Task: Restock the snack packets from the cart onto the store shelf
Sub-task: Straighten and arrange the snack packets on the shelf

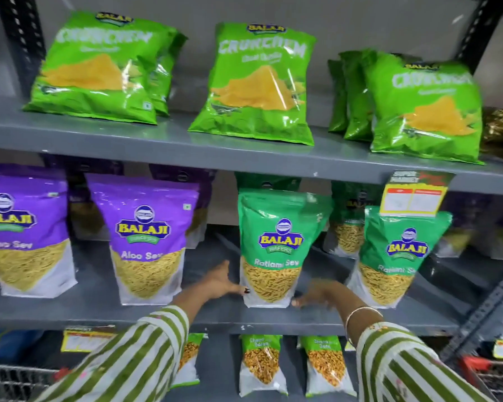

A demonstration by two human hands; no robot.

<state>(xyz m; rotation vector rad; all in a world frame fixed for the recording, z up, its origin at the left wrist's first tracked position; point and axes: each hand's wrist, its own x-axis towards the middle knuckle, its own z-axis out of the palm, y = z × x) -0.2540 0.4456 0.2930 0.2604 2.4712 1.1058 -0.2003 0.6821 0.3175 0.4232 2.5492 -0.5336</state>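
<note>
Green Ratlami Sev packet [270, 250] stands between left hand [219, 281] and right hand [317, 294].

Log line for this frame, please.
stage: setting packet on middle shelf | left hand and right hand: open, flanking base of upright Ratlami Sev packet | grip: none

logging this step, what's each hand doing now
left hand: open, thumb on the Ratlami Sev pouch.
right hand: open, fingertips at its base.

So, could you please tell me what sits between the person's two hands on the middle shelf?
In the head view, a green Ratlami Sev pouch stands upright between the left hand and right hand, both at its base corners.
</note>
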